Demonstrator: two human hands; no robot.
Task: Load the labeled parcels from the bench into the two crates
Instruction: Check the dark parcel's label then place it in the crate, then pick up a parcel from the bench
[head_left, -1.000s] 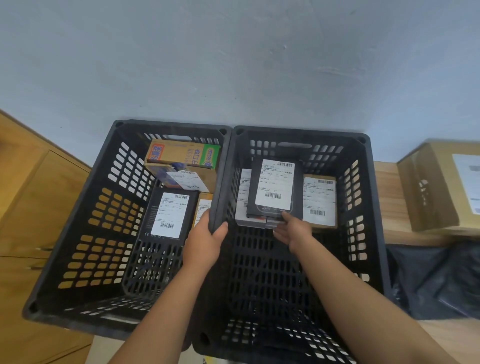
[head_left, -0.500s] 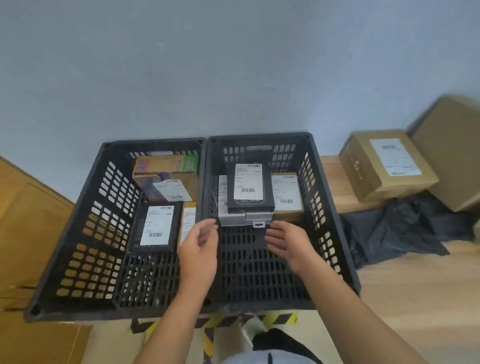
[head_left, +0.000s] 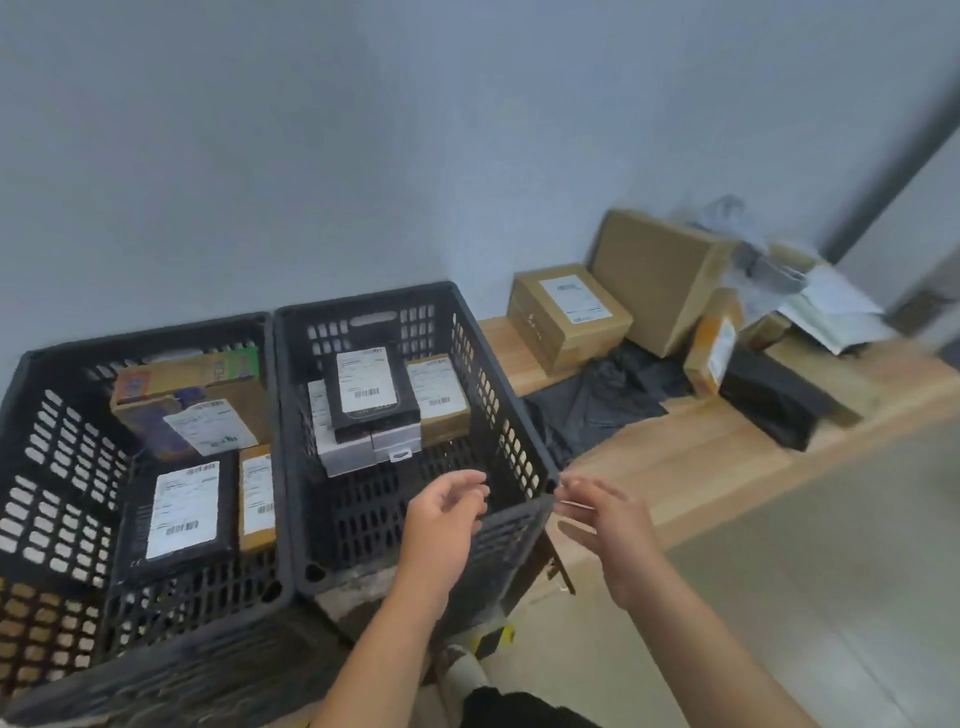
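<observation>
The left hand and right hand hovered empty, fingers loose, probably free to fetch the labelled box off the worktop

Left crate and right crate: black moulded plastic, matt, perforated walls. Bench: pale wood, smooth, visible grain. Box: brown cardboard, matt. Label: white printed paper. Bag: black plastic film, crumpled, faint sheen. Wall: painted, matt, slightly uneven. Floor: grey, smooth.

Two crates side by side; bench with parcels right.
</observation>
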